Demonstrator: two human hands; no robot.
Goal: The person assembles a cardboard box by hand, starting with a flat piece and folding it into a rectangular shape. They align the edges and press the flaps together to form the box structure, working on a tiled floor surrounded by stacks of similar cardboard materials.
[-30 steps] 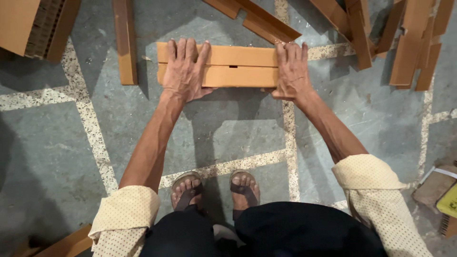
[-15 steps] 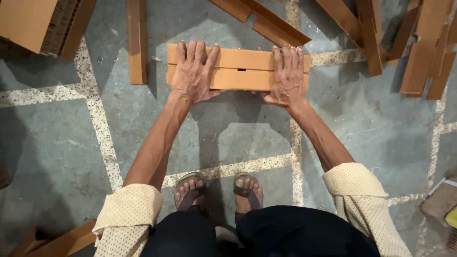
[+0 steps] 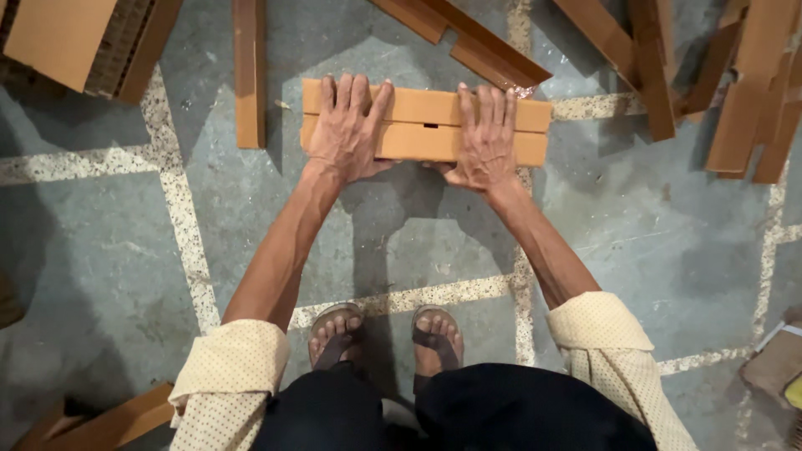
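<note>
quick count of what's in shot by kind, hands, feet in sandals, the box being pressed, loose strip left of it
hands: 2, left hand and right hand, both flat on the box
cardboard box under the hands: 1
feet in sandals: 2, left sandal, right sandal
loose cardboard strip left of the box: 1
total: 6

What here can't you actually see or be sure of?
- Head view: the cardboard piece is partly covered by the left hand and right hand; the surface under the palms is hidden.
- Its underside faces the floor, unseen.
- The corrugated stack is cut off by the top left edge.
- The cardboard strips at right overlap and run out of frame.
- The feet are partly hidden by dark clothing.
</note>
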